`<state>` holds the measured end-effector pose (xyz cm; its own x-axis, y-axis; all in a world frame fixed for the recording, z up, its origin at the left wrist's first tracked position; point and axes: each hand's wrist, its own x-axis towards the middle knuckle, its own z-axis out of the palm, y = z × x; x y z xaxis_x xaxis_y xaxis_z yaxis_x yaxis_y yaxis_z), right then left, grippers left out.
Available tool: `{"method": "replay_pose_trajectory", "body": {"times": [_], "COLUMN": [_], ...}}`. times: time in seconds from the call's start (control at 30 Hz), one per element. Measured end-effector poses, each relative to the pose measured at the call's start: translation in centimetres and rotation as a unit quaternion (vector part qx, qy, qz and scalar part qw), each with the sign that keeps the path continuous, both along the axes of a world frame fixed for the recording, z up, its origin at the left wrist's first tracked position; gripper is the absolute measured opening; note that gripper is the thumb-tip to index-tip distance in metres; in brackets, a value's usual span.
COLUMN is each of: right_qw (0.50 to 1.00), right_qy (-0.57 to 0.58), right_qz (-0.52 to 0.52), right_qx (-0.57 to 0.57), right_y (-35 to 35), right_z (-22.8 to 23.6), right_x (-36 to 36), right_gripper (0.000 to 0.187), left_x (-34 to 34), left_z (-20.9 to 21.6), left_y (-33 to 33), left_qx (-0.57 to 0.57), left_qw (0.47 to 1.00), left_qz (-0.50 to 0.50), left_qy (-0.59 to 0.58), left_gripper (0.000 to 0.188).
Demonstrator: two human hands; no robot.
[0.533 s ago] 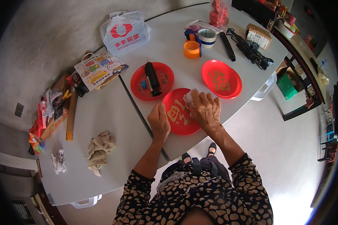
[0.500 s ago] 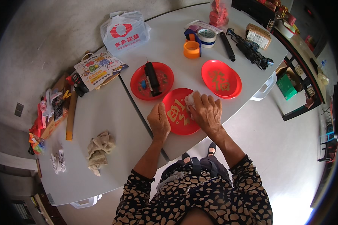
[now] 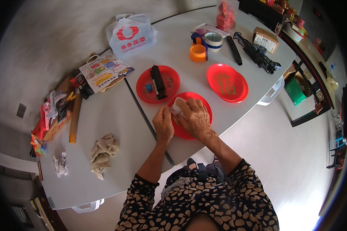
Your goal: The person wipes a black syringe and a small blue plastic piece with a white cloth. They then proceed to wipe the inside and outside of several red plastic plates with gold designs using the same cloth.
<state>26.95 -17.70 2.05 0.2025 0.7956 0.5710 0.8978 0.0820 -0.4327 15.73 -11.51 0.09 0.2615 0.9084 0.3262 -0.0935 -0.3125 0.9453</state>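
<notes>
At the table's near edge lies a round red plate (image 3: 203, 104) with gold markings, mostly covered by my hands. My left hand (image 3: 164, 125) is closed at its left rim, thumb upward; the fingertips are hidden. Under the bent fingers of my right hand (image 3: 196, 117) is a crumpled white cloth (image 3: 178, 107), pressed onto the plate's upper left part. Just beyond, a second red plate (image 3: 143, 92) holds a black tube-shaped object (image 3: 158, 81) and small bits. Two overlapping red plates (image 3: 240, 90) with a gold character sit to the right.
Farther back are an orange tape roll (image 3: 197, 53), a white tape roll (image 3: 213, 40), a black bar (image 3: 234, 51), black gear (image 3: 257, 53) and a small carton (image 3: 265, 39). A plastic bag (image 3: 131, 36) stands back left. A beige rag (image 3: 103, 154) lies on the left tabletop.
My right hand has slid left across the plate with the white cloth, from the right side to the upper left, covering the gold markings. My left hand stays at the left rim.
</notes>
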Motion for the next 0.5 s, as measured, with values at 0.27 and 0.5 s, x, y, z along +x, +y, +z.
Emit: {"method": "replay_pose_trajectory", "body": {"times": [0.27,0.5], "right_qw": [0.982,0.983], "right_qy": [-0.036,0.075], "right_qz": [0.169,0.133], "right_qx": [-0.078,-0.103], "right_y": [-5.0,-8.8], "right_z": [2.3,2.6], "right_x": [1.8,6.8], "right_gripper": [0.035,0.044], "left_x": [-0.1,-1.5], "left_z": [-0.3,0.0], "left_y": [0.4,0.9], "left_qx": [0.084,0.17], "left_qw": [0.983,0.939], "left_qz": [0.105,0.124], "left_qy": [0.127,0.273], "left_gripper": [0.025,0.021]}}
